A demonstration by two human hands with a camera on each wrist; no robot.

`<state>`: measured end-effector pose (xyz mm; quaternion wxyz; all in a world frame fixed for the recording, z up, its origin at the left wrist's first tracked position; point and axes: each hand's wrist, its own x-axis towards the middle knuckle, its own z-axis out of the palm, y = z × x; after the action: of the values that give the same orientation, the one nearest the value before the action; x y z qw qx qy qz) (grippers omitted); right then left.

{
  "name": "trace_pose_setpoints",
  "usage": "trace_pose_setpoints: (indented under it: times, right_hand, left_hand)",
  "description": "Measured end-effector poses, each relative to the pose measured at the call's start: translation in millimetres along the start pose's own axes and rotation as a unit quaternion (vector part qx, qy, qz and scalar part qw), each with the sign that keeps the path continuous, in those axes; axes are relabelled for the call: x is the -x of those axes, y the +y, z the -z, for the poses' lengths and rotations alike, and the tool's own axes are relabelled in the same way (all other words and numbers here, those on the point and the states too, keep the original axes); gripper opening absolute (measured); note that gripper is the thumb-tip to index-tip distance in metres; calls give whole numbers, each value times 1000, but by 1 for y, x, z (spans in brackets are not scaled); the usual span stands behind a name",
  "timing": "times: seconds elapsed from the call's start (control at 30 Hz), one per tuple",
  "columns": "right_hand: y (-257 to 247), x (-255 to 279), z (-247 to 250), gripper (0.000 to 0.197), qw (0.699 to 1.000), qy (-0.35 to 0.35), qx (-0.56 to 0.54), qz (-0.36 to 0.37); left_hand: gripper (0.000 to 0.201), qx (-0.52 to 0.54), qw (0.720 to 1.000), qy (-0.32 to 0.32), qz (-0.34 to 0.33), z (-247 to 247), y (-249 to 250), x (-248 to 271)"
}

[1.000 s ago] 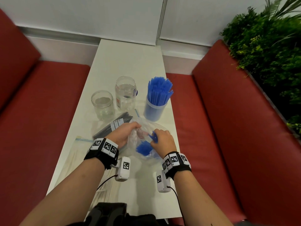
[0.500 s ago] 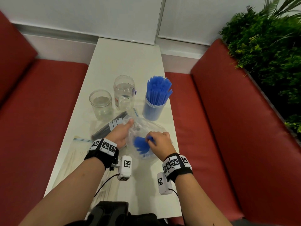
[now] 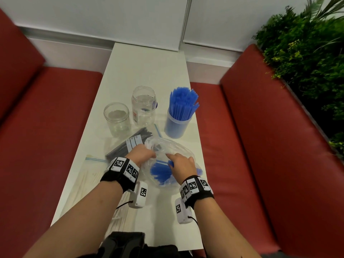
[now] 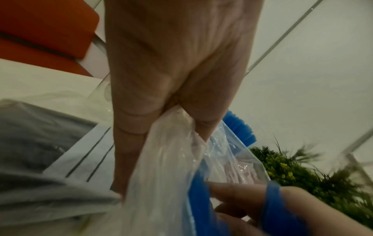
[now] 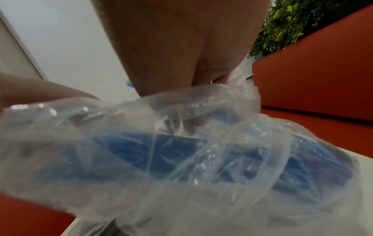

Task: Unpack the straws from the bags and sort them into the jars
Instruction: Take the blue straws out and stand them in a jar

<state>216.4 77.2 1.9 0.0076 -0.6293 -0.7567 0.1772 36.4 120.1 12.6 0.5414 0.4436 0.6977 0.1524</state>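
Observation:
A clear zip bag (image 3: 168,147) lies near the table's front, with a bundle of blue straws (image 3: 160,173) inside. My left hand (image 3: 144,154) pinches the bag's bunched edge (image 4: 171,135) and holds the mouth up. My right hand (image 3: 181,165) reaches through the mouth. Its fingers (image 5: 190,125) curl down behind the plastic onto the blue straws (image 5: 141,148), while the thumb stays outside. Beyond stands a jar full of blue straws (image 3: 179,112), then two empty glass jars (image 3: 116,118) (image 3: 143,105).
A bag of black straws (image 3: 126,148) lies under my left hand. A bag of pale straws (image 3: 87,181) lies at the front left. The white table (image 3: 147,67) is narrow, with red benches (image 3: 260,138) on both sides and a plant (image 3: 305,58) at the right.
The bag's mouth has spread wider toward the jars. My right hand has settled lower over the blue bundle, with the index finger now stretched out. The left hand keeps its hold.

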Motion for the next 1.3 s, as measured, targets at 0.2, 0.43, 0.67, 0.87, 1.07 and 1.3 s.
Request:
trace_pose_setpoints:
  times: [0.2, 0.43, 0.67, 0.87, 1.07, 1.3]
  right_hand:
    - [0, -2, -2, 48, 999, -28, -2, 18]
    - [2, -3, 3, 41, 999, -41, -32, 3]
    - [8, -3, 9, 12, 998, -17, -60, -14]
    - [9, -3, 4, 19, 998, -51, -41, 13]
    - [9, -4, 6, 12, 996, 20, -89, 6]
    - [-3, -3, 14, 14, 994, -26, -103, 34]
  left_hand:
    - [21, 190, 981, -42, -6, -4, -3, 1]
    - [16, 324, 943, -67, 37, -10, -6, 3]
    - [15, 292, 956, -31, 25, -10, -13, -5]
    - [13, 284, 958, -37, 27, -9, -11, -1]
    - [19, 266, 963, -19, 36, -3, -12, -5]
    - [36, 239, 964, -54, 103, 6, -6, 2]
